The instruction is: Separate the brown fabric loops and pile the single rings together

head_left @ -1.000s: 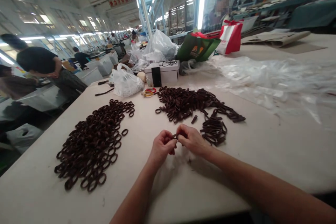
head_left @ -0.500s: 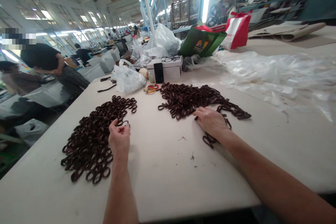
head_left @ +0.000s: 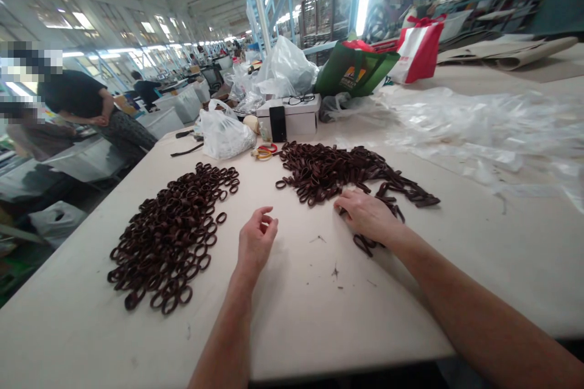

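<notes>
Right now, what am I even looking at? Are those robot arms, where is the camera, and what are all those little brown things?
No robot here! Those are a person's own two bare hands. The camera sits on that person's head, looking forward and down, so you see almost what they see.

On the pale table are two piles of small dark brown loops. The left pile has rounder rings; the right pile has mostly flatter ones. Farther back stand a white plastic bag and a green bag.

The left hand is above the table between the piles, with nothing I can see in it. The right hand reaches down by the flatter loops, but I can't tell whether it grips one.
</notes>
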`<state>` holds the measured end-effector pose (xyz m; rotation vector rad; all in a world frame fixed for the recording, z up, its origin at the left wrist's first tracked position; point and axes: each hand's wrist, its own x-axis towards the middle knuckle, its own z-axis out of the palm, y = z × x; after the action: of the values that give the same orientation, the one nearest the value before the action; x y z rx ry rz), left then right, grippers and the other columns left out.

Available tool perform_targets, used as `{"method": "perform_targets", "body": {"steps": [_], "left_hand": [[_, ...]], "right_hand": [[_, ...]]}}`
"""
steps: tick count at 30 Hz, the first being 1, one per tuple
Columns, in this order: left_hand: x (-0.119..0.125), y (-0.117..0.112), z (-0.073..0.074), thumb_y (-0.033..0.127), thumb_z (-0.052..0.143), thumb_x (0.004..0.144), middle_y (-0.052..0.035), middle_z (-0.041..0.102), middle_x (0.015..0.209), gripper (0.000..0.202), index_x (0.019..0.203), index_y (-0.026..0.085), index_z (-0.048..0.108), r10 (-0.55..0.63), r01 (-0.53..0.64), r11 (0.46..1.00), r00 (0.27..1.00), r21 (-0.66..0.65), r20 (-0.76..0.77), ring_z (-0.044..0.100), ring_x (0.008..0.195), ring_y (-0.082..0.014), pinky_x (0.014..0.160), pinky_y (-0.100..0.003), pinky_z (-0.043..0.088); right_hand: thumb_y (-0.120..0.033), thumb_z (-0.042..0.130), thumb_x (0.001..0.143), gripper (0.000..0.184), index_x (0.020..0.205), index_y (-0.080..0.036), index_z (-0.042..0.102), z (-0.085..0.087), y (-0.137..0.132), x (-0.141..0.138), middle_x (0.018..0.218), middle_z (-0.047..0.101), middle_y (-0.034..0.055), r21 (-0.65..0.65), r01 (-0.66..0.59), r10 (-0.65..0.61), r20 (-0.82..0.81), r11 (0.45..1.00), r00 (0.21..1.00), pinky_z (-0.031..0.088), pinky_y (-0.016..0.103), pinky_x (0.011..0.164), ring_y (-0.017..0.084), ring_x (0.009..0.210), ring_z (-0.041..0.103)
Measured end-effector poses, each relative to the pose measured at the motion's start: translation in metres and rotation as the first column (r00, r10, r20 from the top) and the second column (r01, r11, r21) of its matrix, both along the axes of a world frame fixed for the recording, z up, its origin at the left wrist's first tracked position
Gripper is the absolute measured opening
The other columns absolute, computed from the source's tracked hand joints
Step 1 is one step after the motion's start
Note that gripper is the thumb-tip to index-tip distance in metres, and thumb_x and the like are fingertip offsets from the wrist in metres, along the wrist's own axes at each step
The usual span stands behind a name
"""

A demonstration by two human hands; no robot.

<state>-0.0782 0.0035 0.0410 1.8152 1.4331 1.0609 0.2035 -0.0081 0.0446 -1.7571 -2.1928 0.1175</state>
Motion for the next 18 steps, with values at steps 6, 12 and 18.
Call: {"method": "perform_targets", "body": {"steps": [6, 12, 18], "left_hand": [[0.011, -0.003, -0.004, 0.035, 0.058, 0.083, -0.0003, 0.061, 0.079, 0.032, 0.109, 0.018, 0.060, -0.064, 0.070, 0.995, 0.994, -0.069, 0.085, 0.058, 0.059, -0.0118, 0.057, -0.021, 0.047], [0.035, -0.015, -0.007, 0.049, 0.064, 0.077, -0.0054, 0.065, 0.076, 0.042, 0.098, 0.012, 0.063, -0.203, 0.393, 0.834, 0.871, -0.387, 0.447, 0.057, 0.055, -0.0115, 0.052, -0.020, 0.043], [0.039, -0.020, -0.007, 0.046, 0.072, 0.073, -0.0046, 0.064, 0.071, 0.037, 0.080, 0.012, 0.061, -0.165, 0.497, 0.738, 0.789, -0.456, 0.592, 0.053, 0.052, -0.0090, 0.051, -0.018, 0.039]], "right_hand": [[-0.005, 0.051, 0.077, 0.019, 0.078, -0.017, 0.065, -0.002, 0.002, -0.006, 0.084, 0.063, 0.0070, -0.019, -0.043, 0.036, -0.284, 0.999, 0.958, 0.043, 0.030, 0.076, 0.019, 0.080, 0.056], [-0.028, 0.051, 0.086, 0.017, 0.094, -0.015, 0.060, -0.009, -0.009, -0.043, 0.085, 0.066, 0.0044, -0.045, -0.310, 0.201, -0.674, 0.950, 0.711, 0.050, 0.025, 0.066, 0.014, 0.072, 0.061], [-0.034, 0.054, 0.084, 0.020, 0.087, -0.015, 0.061, -0.008, -0.017, -0.053, 0.076, 0.062, 0.0016, -0.036, -0.331, 0.173, -0.796, 0.943, 0.580, 0.048, 0.023, 0.063, 0.012, 0.069, 0.057]]}}
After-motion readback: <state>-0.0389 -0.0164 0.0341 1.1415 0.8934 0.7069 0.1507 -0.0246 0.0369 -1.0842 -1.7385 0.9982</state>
